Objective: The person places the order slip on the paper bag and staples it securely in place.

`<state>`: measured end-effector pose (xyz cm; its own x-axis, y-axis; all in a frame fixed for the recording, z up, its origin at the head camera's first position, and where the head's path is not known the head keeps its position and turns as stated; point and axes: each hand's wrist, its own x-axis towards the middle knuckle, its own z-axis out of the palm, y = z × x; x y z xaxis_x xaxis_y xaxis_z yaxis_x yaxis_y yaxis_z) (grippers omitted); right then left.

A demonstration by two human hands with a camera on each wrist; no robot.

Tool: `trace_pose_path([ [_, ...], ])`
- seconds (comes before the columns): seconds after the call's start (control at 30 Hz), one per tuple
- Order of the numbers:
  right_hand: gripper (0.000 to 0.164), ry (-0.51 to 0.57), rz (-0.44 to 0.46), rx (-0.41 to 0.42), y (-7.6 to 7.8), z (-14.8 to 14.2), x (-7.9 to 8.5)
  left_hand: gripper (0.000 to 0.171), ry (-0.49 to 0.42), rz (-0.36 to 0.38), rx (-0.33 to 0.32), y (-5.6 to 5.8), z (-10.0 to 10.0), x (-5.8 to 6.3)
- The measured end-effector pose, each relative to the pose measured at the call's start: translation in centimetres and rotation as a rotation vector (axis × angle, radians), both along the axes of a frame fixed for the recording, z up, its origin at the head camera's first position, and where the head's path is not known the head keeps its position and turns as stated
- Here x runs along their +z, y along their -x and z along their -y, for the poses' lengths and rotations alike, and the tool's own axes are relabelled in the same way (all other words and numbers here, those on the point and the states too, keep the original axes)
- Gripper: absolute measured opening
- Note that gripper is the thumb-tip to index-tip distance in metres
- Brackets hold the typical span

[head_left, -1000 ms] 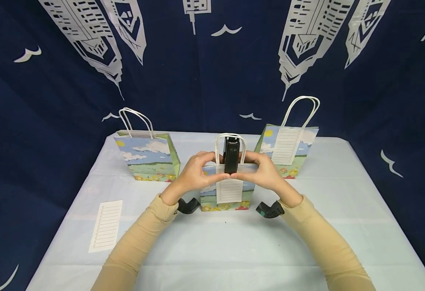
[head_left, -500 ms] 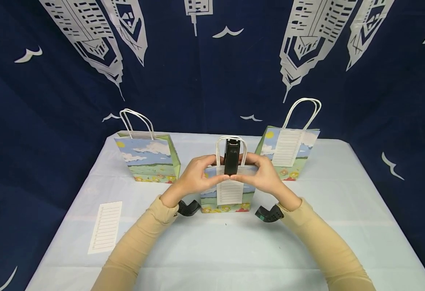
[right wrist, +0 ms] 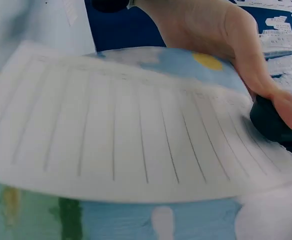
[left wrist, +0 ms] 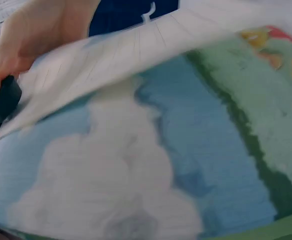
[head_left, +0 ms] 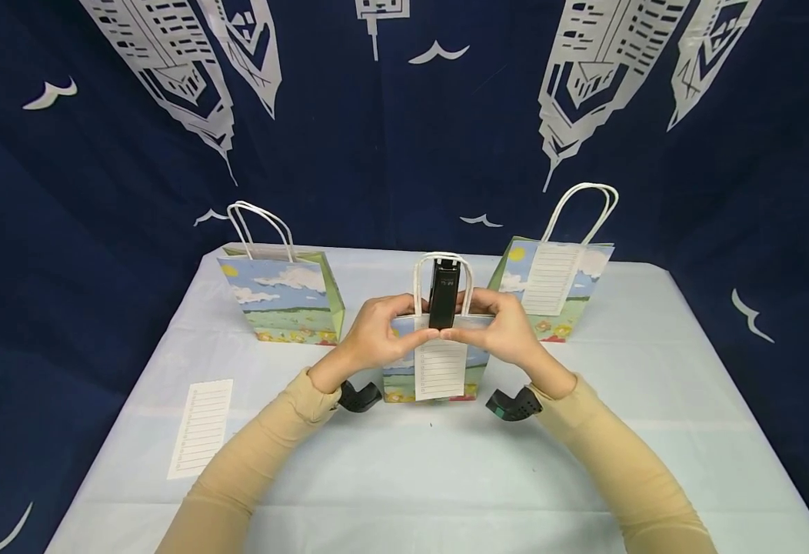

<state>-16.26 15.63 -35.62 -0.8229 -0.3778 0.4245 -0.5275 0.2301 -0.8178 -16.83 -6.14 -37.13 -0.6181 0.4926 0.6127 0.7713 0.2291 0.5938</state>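
A black stapler [head_left: 443, 298] stands on the top edge of the middle paper gift bag [head_left: 397, 381], between its white handles. It lies over the head of a lined paper slip [head_left: 441, 369] on the bag's front. My left hand [head_left: 384, 331] and right hand [head_left: 497, 327] grip the stapler from both sides. The thumbs meet at its near end; the fingers are mostly hidden behind the bag's edge. In the right wrist view the slip [right wrist: 131, 130] bows away from the painted bag front. Part of the stapler [right wrist: 273, 120] shows under the left thumb there.
A similar bag [head_left: 287, 300] stands back left, with no slip on its front. Another bag [head_left: 560, 288] at back right carries a lined slip [head_left: 551, 278]. A loose lined slip [head_left: 201, 427] lies on the white tablecloth [head_left: 474, 485] at left. A dark printed curtain [head_left: 439, 146] hangs behind.
The lower end of the slip on the middle bag has swung out from the bag's front. Both hands keep their grip on the stapler, and the view has shifted slightly.
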Motion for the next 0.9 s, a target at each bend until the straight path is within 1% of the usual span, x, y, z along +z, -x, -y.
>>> trace_pose_path([
  [0.1, 0.034, -0.011, 0.006, -0.008, -0.5, 0.4, 0.9, 0.032, -0.007, 0.01, -0.001, -0.1, 0.1, 0.0],
  [0.23, 0.034, -0.043, 0.022, -0.022, -1.5, 0.8, 2.3, 0.033, -0.016, 0.02, -0.017, -0.1, 0.1, 0.0],
  [0.3, 0.035, -0.054, 0.022, -0.023, -1.7, 0.9, 2.5, 0.033, -0.015, 0.014, -0.021, 0.0, 0.1, 0.1],
  [0.47, 0.039, -0.042, 0.011, 0.011, -0.5, 0.0, 0.6, 0.032, 0.008, -0.001, -0.026, 0.0, 0.3, 0.3],
  [0.53, 0.041, -0.041, 0.021, 0.026, -0.1, -0.4, -0.2, 0.033, 0.019, 0.01, -0.028, -0.1, 0.4, 0.5],
  [0.67, 0.046, -0.072, 0.042, 0.044, -0.4, -0.5, 0.0, 0.038, 0.036, 0.042, -0.028, -0.3, 0.7, 0.7],
  [0.77, 0.052, -0.095, 0.047, 0.046, -0.8, -0.5, 0.5, 0.041, 0.035, 0.098, -0.03, -0.4, 0.8, 0.7],
  [0.9, 0.055, -0.128, 0.013, 0.05, -2.0, -0.3, 2.2, 0.043, 0.015, 0.172, -0.03, -0.5, 0.8, 0.6],
])
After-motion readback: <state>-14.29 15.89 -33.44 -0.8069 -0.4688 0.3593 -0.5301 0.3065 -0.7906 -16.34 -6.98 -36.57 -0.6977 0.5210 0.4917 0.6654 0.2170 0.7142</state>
